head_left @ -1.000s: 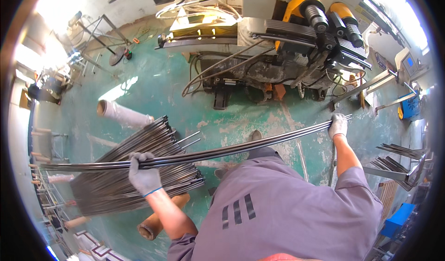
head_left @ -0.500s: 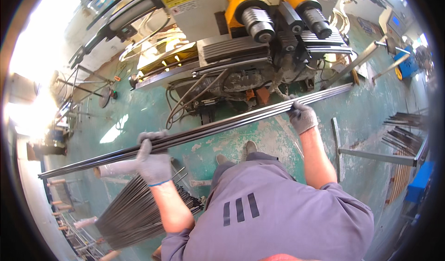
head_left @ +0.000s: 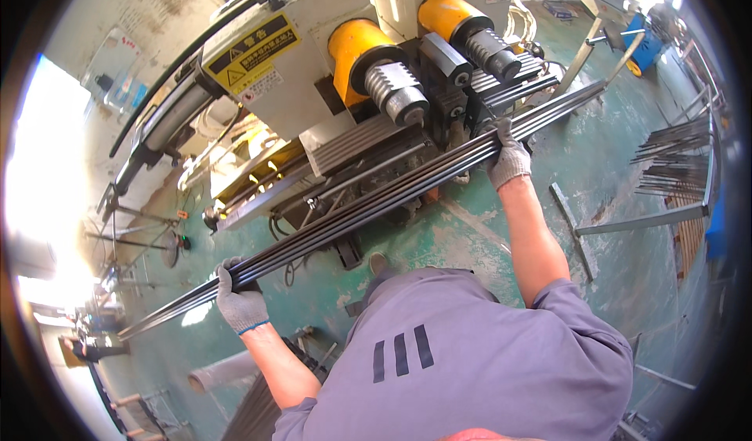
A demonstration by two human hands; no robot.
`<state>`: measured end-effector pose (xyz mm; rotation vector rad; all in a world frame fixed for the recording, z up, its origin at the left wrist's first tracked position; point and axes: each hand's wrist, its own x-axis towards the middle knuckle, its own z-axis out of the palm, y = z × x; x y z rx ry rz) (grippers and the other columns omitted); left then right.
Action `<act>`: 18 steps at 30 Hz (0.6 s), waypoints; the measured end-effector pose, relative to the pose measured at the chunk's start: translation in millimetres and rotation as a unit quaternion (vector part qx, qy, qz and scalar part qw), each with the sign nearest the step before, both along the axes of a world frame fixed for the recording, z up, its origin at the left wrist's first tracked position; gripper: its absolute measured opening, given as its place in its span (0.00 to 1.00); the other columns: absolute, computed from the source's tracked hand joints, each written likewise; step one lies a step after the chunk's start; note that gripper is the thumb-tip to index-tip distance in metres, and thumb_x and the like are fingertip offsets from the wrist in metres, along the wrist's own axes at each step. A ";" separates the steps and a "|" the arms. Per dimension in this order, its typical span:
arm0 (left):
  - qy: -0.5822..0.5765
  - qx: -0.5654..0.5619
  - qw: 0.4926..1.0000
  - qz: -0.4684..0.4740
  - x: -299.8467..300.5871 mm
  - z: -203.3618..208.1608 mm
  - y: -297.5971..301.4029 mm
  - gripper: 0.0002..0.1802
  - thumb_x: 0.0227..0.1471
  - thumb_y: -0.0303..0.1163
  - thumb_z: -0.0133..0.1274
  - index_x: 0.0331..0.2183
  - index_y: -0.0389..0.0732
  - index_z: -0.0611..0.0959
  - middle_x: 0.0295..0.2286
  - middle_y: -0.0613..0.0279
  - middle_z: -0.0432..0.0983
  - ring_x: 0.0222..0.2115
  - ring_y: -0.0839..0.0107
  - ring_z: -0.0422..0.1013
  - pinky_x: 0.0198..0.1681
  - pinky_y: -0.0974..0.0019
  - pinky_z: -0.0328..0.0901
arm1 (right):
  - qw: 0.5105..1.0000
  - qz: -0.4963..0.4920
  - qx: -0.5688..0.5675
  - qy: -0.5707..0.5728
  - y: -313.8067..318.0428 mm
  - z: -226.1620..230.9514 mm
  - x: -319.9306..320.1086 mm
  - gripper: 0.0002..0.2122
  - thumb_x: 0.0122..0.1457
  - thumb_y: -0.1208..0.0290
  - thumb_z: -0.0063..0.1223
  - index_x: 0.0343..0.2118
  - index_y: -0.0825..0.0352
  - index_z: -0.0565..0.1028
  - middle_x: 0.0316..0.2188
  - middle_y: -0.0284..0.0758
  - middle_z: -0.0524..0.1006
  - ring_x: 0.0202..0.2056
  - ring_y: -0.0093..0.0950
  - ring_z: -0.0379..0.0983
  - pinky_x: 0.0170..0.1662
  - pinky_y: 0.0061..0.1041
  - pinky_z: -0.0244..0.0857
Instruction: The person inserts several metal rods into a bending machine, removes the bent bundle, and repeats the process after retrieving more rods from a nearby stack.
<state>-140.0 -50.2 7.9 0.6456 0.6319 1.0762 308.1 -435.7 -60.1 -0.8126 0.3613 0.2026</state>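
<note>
A bundle of long, thin dark metal rods [head_left: 360, 204] stretches slantwise before me, its right end higher in the picture and farther off. My left hand [head_left: 241, 300], in a grey knitted glove, wraps round the bundle toward its left end, thumb on the near side. Farther along, my right hand [head_left: 509, 157], gloved alike, grips the rods near their right part. Just beyond the rods stands a pale machine [head_left: 305, 65] with two orange cylinders [head_left: 356, 53] ending in ribbed metal noses. The bundle crosses in front of the machine's lower ledge. Hidden fingers lie beneath the rods.
Another pile of dark rods [head_left: 262, 410] lies low at my left, beside a pale roll [head_left: 223, 372]. To the right, a metal frame stand [head_left: 642, 220] holds more rods [head_left: 677, 159]. A blue-and-yellow drum-like object [head_left: 638, 45] stands at the far right.
The bundle has risen toward the machine with both hands still round it, and its slant is steeper. My view has turned and come closer to the machine; the rod pile at left now shows less.
</note>
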 end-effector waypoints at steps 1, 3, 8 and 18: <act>0.028 -0.021 0.999 0.017 7.0 -0.5 11.3 0.11 0.67 0.34 0.54 0.41 0.34 0.80 0.38 0.53 0.79 0.43 0.57 0.76 0.55 0.48 0.71 | 0.999 -0.018 -0.045 0.026 12.2 7.9 -0.8 0.21 0.57 0.53 0.73 0.41 0.66 0.80 0.33 0.35 0.82 0.34 0.30 0.80 0.38 0.31 0.76; 0.047 -0.042 0.998 0.028 15.1 -8.0 41.3 0.12 0.67 0.34 0.54 0.39 0.33 0.81 0.37 0.53 0.79 0.43 0.57 0.76 0.55 0.49 0.71 | 0.996 -0.024 -0.083 0.003 40.7 21.7 -0.6 0.22 0.57 0.56 0.73 0.43 0.68 0.78 0.33 0.35 0.82 0.32 0.30 0.79 0.35 0.29 0.76; 0.049 -0.089 0.995 0.020 44.1 -34.5 84.5 0.14 0.68 0.35 0.53 0.39 0.31 0.81 0.39 0.49 0.80 0.44 0.56 0.76 0.55 0.52 0.72 | 0.992 0.076 -0.102 0.019 109.7 55.7 -20.2 0.21 0.57 0.70 0.71 0.50 0.72 0.76 0.40 0.40 0.83 0.42 0.35 0.81 0.48 0.38 0.77; 0.030 -0.174 0.980 -0.091 135.2 -49.7 70.3 0.12 0.68 0.34 0.52 0.42 0.34 0.82 0.41 0.49 0.82 0.45 0.54 0.78 0.56 0.48 0.72 | 0.967 0.147 -0.204 -0.042 127.0 -4.7 5.3 0.22 0.58 0.74 0.62 0.57 0.71 0.75 0.49 0.45 0.80 0.47 0.41 0.76 0.49 0.48 0.69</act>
